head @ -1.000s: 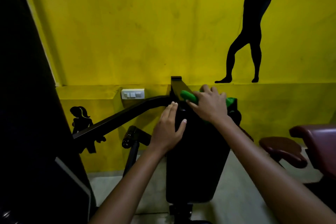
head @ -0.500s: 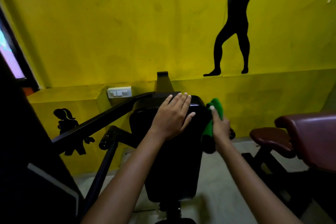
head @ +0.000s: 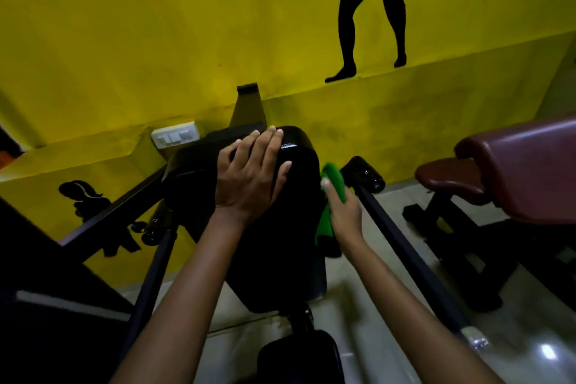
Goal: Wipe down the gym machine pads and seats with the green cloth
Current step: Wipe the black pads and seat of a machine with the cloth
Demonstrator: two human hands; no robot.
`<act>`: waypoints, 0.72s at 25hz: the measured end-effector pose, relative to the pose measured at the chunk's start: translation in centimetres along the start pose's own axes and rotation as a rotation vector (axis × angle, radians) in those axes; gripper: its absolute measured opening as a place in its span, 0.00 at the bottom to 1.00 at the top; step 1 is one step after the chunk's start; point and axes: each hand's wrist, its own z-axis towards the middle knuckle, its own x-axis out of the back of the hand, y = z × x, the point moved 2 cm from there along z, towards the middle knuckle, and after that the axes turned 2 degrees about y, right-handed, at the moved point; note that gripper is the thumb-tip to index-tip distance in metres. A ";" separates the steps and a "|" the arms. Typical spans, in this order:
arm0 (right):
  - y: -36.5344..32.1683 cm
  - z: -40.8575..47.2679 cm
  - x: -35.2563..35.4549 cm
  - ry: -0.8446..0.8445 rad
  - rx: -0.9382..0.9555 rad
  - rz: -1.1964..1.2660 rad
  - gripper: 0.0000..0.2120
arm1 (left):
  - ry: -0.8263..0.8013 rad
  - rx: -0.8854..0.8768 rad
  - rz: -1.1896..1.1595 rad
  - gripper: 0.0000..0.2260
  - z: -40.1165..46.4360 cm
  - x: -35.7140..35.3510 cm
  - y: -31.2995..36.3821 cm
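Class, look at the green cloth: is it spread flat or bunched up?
Bunched. The green cloth is gathered in the right hand, pressed against the black pad's side edge.

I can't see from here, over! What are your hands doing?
Left hand flat on black back pad. Right hand holds green cloth against pad's right edge. Nothing blocking.

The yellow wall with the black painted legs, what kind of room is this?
Most likely a gym. A black padded machine backrest stands in front, a maroon padded bench is to the right, and the yellow wall carries a black silhouette of a standing figure's legs.
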 end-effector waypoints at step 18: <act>1.7 2.2 -0.3 -0.031 0.023 0.080 0.08 | 0.040 0.115 -0.081 0.20 -1.5 -1.1 1.1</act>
